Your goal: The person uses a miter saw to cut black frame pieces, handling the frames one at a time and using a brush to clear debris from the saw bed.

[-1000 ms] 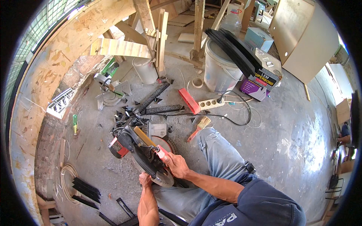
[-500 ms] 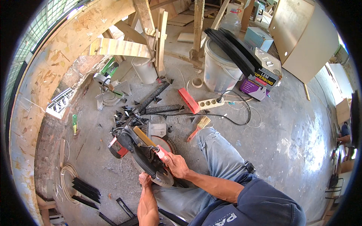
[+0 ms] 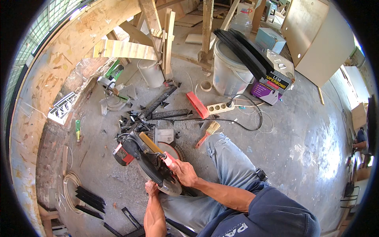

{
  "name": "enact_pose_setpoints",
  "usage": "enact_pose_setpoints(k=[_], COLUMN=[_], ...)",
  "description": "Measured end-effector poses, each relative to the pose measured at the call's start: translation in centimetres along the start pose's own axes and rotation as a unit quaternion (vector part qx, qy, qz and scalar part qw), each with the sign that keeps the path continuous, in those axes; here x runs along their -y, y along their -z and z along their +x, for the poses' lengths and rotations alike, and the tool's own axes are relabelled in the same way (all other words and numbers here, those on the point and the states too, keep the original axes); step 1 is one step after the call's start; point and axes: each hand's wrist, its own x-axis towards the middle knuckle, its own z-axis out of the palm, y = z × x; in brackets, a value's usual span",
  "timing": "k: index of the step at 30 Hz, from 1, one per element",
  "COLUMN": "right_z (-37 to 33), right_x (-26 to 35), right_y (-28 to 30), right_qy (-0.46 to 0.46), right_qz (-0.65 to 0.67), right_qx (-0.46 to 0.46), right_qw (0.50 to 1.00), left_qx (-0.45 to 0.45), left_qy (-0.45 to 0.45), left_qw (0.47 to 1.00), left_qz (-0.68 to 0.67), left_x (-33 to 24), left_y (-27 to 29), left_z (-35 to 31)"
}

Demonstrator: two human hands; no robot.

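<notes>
A red and black mitre saw sits on the concrete floor in front of my knees. My right hand is closed around its red-tipped handle. My left hand rests low beside the round blade guard, fingers curled, and what it touches is hidden behind the saw. Black strips and several small black offcuts lie just beyond the saw.
A white bucket with long black strips across it stands at the back. A red level, a white power strip with black cable, a brush, a second saw and wooden framing surround the spot.
</notes>
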Motion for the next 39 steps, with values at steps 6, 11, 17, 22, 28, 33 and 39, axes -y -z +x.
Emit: enact_pose_setpoints(k=[6,11,17,22,28,33,39], right_z=[-0.2,-0.1,-0.1,-0.3,-0.2,-0.2,-0.3], right_x=[-0.1,-0.2,-0.2,-1.3,-0.4,-0.9,-1.1], right_y=[0.4,0.4,0.0,0.1,0.1,0.1,-0.2], right_qy=[0.003,-0.002,-0.005,0.001,0.008,0.005,0.03], right_qz=[0.002,0.003,0.002,0.0,0.008,0.002,0.002], right_qx=[-0.005,0.001,0.008,-0.005,-0.003,-0.003,-0.008], right_qw=[1.0,1.0,1.0,1.0,1.0,1.0,1.0], left_qx=[0.018,0.011,0.019,0.035,0.023,0.081,0.075], left_qy=[-0.09,-0.085,0.016,-0.036,-0.068,-0.028,-0.062], left_qw=[0.996,0.996,0.999,0.999,0.997,0.996,0.995], left_qz=[-0.002,-0.02,-0.043,-0.017,-0.022,0.026,0.033], left_x=[-1.9,-2.2,-0.1,-1.5,-1.0,-1.2,-0.8], left_y=[1.3,1.6,0.2,0.7,0.9,1.2,1.2], left_z=[-1.1,-1.4,0.1,-0.5,-0.5,-0.3,-0.2])
